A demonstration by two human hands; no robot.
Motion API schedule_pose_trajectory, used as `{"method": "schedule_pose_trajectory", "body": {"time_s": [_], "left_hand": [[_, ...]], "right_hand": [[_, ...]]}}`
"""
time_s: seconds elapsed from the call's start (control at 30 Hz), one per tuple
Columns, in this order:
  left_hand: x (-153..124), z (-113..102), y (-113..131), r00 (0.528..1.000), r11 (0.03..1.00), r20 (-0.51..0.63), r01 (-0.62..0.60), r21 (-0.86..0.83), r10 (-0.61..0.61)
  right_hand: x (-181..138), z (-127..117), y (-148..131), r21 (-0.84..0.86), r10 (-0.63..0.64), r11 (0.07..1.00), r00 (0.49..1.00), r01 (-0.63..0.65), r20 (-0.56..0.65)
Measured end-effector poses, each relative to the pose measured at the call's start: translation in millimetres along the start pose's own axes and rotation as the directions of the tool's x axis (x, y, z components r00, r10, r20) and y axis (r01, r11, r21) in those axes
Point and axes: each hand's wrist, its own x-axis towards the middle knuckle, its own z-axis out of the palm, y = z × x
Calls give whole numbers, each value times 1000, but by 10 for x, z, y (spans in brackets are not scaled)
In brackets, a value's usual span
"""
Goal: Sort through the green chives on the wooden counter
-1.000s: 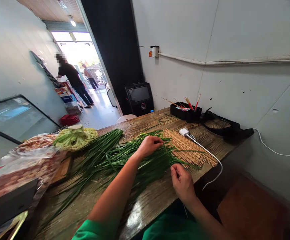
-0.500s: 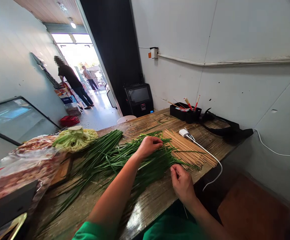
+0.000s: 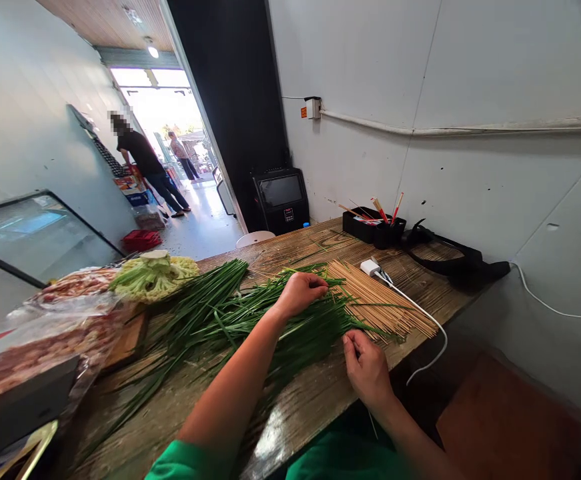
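Note:
A big heap of long green chives (image 3: 220, 313) lies across the wooden table (image 3: 320, 393). My left hand (image 3: 300, 291) rests on the chives with its fingers curled, gripping some stalks. My right hand (image 3: 367, 367) is at the near edge of the heap, fingers pinched around chive stalks; a thin skewer seems to run down from it. A flat pile of bamboo skewers (image 3: 380, 300) lies just right of the chives.
A white charger (image 3: 369, 267) and its cable cross the skewers. A black holder with chopsticks (image 3: 374, 227) and a black bag (image 3: 450, 257) stand at the wall. Cauliflower (image 3: 153, 275) and bagged food (image 3: 45, 333) sit at the left. A person stands in the far doorway.
Both hands stay almost where they were; only the view has shifted slightly. The person in the doorway has moved a little.

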Motion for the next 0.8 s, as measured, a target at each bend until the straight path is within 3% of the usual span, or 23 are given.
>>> {"method": "schedule_pose_trajectory", "body": {"time_s": [0.53, 0.6, 0.67, 0.73, 0.8], "left_hand": [[-15, 30, 55, 999, 996, -27, -42, 80, 45], [-37, 0, 78, 998, 992, 31, -61, 106, 58], [-71, -62, 116, 980, 987, 180, -105, 120, 82], [-101, -155, 141, 921, 979, 373, -168, 114, 114], [-111, -264, 122, 886, 973, 448, -194, 128, 118]], "right_hand": [[4, 16, 7, -21, 28, 999, 1000, -28, -10], [0, 21, 10, -28, 32, 999, 999, -32, -24], [-5, 21, 10, -29, 33, 999, 999, -34, -43], [-6, 18, 7, -30, 23, 999, 998, -25, -58], [-3, 14, 1, -31, 11, 999, 998, -13, -62]]}}
